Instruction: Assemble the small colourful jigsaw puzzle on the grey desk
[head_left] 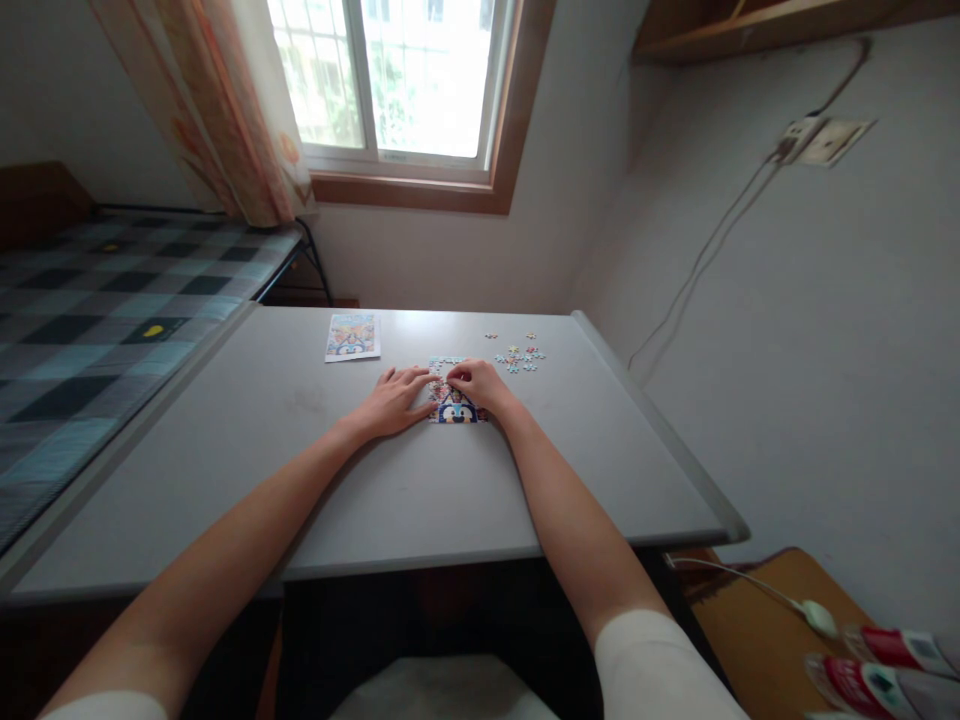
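A partly assembled jigsaw puzzle [456, 413] lies flat on the grey-white table, with a blue cartoon face with big eyes along its near edge. My left hand [394, 400] rests open at the puzzle's left side, its fingertips touching the edge. Over the puzzle's upper right part, my right hand [480, 385] is closed in a pinch. What looks like a small puzzle piece is between its fingertips, mostly hidden by them. Several loose puzzle pieces [513, 358] are scattered just beyond my right hand. The right hand also covers part of the puzzle.
A printed reference picture [353, 337] lies at the table's back left. The table [360, 510] has a raised rim on the right, close to the wall. A bed [142, 270] stands to the left. Bottles [870, 685] and a charger [819, 618] are on a lower wooden surface at right.
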